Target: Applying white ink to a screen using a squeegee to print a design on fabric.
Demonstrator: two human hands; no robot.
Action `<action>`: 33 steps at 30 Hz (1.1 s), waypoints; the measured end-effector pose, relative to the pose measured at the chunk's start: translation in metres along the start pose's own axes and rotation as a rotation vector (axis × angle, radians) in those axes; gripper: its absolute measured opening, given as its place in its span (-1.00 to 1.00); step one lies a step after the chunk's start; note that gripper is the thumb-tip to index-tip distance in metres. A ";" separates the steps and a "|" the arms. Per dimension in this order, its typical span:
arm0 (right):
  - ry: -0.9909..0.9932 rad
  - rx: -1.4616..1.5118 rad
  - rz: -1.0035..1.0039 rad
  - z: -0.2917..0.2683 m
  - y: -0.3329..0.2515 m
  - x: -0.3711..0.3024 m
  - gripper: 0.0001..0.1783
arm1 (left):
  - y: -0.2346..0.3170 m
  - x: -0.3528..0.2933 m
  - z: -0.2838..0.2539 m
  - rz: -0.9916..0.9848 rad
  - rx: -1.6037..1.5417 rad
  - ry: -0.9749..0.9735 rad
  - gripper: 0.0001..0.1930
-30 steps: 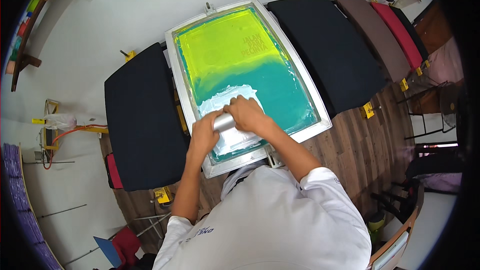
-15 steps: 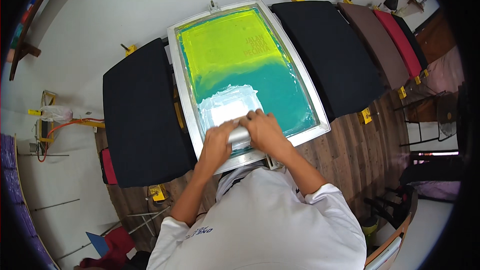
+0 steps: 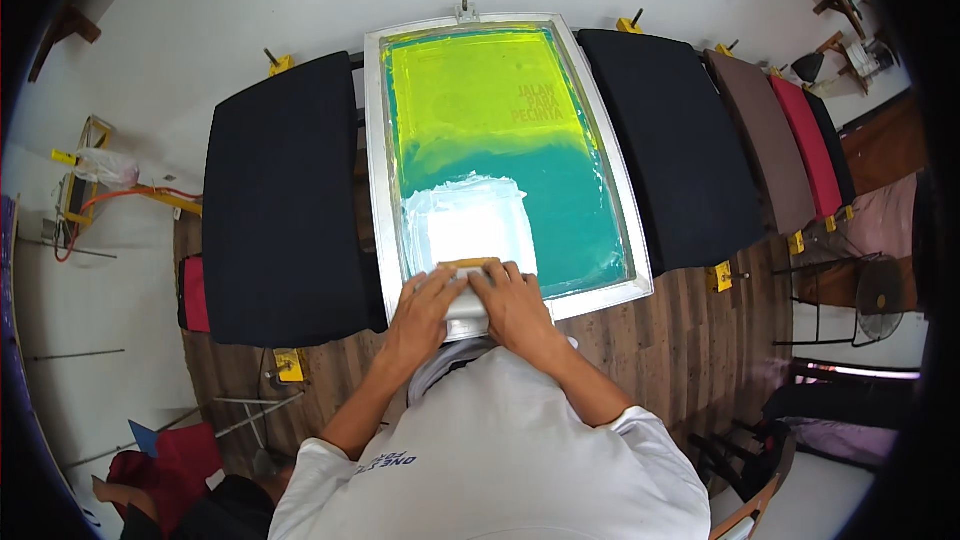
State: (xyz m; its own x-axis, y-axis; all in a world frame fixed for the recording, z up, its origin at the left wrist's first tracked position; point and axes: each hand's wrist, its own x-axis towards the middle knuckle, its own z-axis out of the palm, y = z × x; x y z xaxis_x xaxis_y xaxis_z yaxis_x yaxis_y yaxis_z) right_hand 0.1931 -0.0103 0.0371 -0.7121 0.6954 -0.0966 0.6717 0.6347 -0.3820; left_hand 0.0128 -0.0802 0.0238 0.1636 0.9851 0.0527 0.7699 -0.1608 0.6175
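Note:
A screen-printing frame (image 3: 618, 170) with pale metal rails lies in front of me. Its mesh is teal (image 3: 565, 205) in the nearer part and yellow-green (image 3: 455, 90) at the far end, with faint lettering there. White ink (image 3: 478, 225) covers a patch on the near left of the mesh. At the frame's near end I hold a squeegee (image 3: 466, 306) with a silver handle; its yellowish edge (image 3: 468, 263) faces away from me. My left hand (image 3: 420, 310) is closed over its left side. Beside it, my right hand (image 3: 515, 310) grips the right side.
Black-covered boards stand left (image 3: 285, 205) and right (image 3: 670, 140) of the frame, followed on the right by brown (image 3: 760, 140) and red (image 3: 805, 145) ones. Yellow clamps (image 3: 720, 277) jut from their ends. A fan (image 3: 880, 298) is at the far right.
Both hands have drawn the squeegee toward me to the frame's near end. It has tipped, so its yellowish edge now shows beyond my fingers. The whole view has shifted slightly.

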 end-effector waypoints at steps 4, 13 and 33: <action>0.120 -0.019 -0.061 -0.011 0.017 0.041 -0.41 | -0.016 0.034 -0.005 0.006 0.035 0.138 -0.27; 0.029 -0.030 -0.047 -0.001 0.020 0.029 -0.34 | -0.015 0.022 0.019 0.000 0.000 0.186 -0.43; 0.106 0.080 -0.048 -0.008 0.040 0.069 -0.51 | -0.027 0.067 -0.002 0.080 -0.128 0.239 -0.58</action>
State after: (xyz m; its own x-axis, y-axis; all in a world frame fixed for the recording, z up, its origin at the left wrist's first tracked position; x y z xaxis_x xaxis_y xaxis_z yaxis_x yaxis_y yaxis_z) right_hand 0.1723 0.0655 0.0228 -0.7148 0.6991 0.0199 0.6155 0.6424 -0.4566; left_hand 0.0015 -0.0093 0.0119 0.0591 0.9583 0.2795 0.6738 -0.2449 0.6972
